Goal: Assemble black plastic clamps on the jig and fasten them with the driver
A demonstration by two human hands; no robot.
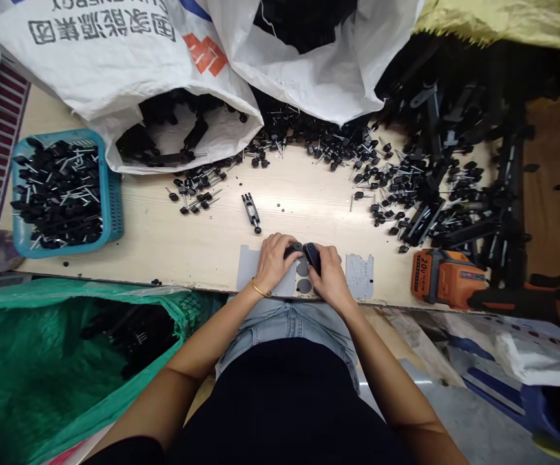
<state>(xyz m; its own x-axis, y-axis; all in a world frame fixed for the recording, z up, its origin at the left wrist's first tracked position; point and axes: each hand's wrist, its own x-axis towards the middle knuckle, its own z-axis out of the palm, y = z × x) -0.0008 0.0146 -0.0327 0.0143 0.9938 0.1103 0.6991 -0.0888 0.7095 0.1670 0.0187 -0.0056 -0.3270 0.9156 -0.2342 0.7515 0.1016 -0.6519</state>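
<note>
My left hand (272,261) and my right hand (329,274) meet at the near edge of the wooden table (163,232), both closed around small black plastic parts (305,253). The hands sit over a grey metal jig plate (248,265) with round holes. A gold bangle circles my left wrist. A single black hinged part (251,210) lies on the table just beyond my left hand. What the fingers cover of the parts is hidden.
A blue basket (113,213) of black knobbed screws stands at the left. White sacks (129,71) of black parts lie at the back. Loose screws and black brackets (425,187) spread to the right. An orange cordless drill (454,281) lies at the right edge. A green sack (42,361) sits lower left.
</note>
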